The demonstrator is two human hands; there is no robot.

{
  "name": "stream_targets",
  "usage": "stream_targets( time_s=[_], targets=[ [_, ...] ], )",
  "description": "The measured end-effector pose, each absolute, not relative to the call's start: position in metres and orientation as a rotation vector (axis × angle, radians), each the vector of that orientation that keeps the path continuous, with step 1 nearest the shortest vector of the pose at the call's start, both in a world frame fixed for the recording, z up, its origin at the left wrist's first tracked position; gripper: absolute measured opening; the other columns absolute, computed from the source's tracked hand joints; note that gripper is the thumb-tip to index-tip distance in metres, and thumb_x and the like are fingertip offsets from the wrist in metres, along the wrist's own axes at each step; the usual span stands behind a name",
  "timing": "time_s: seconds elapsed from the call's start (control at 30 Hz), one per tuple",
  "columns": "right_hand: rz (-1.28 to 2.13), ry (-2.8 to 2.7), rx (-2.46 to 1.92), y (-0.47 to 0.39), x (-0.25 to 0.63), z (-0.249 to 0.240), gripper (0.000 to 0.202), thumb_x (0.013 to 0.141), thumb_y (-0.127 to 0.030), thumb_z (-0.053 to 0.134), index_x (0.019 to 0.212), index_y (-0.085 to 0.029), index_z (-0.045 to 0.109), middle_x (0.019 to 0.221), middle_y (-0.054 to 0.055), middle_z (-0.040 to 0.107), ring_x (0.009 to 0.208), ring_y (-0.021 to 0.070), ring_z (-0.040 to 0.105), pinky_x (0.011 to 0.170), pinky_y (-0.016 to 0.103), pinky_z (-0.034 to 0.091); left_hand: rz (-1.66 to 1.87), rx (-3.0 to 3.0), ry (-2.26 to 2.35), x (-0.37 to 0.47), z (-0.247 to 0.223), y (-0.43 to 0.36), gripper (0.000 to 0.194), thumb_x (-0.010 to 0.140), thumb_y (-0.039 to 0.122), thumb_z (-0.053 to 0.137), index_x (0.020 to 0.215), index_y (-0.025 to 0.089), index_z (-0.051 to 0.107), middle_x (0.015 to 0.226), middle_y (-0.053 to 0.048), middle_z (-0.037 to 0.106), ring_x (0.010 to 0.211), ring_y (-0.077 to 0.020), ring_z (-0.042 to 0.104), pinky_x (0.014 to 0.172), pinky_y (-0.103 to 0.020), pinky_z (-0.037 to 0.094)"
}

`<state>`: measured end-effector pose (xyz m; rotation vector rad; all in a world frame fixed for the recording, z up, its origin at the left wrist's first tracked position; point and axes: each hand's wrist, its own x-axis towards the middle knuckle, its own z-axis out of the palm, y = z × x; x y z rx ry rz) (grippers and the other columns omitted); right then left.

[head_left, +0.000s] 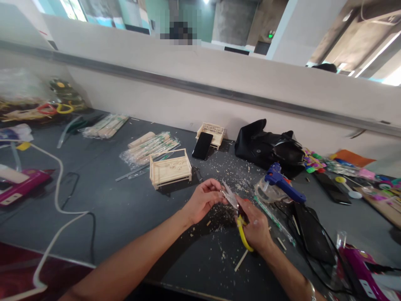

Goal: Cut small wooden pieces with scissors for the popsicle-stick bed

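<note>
My right hand (255, 223) is closed round the yellow handle of a pair of scissors (231, 198), whose blades point up and left. Beside the blades, my left hand (206, 200) pinches something too small to make out, its fingertips close to the metal. Small pale wood chips (222, 225) lie scattered beneath and around both hands. Behind my left hand stands a small frame of light wooden sticks (171, 170). Farther back, a black phone (202, 146) leans on a second small wooden stick piece (216, 133).
Wrapped stick bundles (150, 148) lie behind the frame. A black bag (267, 144), a blue glue gun (282, 182) and a dark phone (332, 188) are at the right. Cables and a purple power strip (365, 271) lie front right. A white cable (59, 179) crosses the left.
</note>
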<state>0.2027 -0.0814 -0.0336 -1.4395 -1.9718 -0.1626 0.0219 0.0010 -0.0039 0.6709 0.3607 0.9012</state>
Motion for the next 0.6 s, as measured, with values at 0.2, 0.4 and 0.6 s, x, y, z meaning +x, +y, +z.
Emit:
stream_targets(
  time_s=[0.2,0.4,0.6],
  targets=[
    [-0.129,-2.023,-1.483,-0.0815,0.2034,-0.033,0.06,0.074,-0.01,0.05,0.132,-0.022,0.06,0.085,0.005,0.071,0.069,0.0185,0.067,0.062,0.028,0.056,0.906,0.728,0.343,0.0228,-0.0033,-0.0003,0.03,0.055,0.015,0.086,0.07,0.015,0.061,0.069,0.001,0.068,0.062,-0.0116,0.062,0.06,-0.023,0.053],
    [-0.153,-2.057,-1.481,-0.0814,0.2037,-0.0316,0.064,0.074,-0.008,0.05,0.136,-0.024,0.057,0.083,0.004,0.069,0.071,0.0186,0.065,0.062,0.027,0.056,0.894,0.765,0.377,0.0222,-0.0039,0.001,0.03,0.054,0.012,0.085,0.072,0.015,0.061,0.067,0.002,0.067,0.058,-0.0112,0.062,0.057,-0.023,0.052],
    [-0.148,-2.079,-1.472,-0.0815,0.2042,-0.0321,0.072,0.073,-0.005,0.049,0.142,-0.026,0.051,0.087,0.005,0.067,0.074,0.0196,0.064,0.065,0.029,0.057,0.875,0.782,0.385,0.0207,-0.0061,0.0026,0.036,0.052,0.015,0.089,0.075,0.014,0.062,0.067,0.002,0.065,0.06,-0.0113,0.062,0.057,-0.022,0.052]
  ],
)
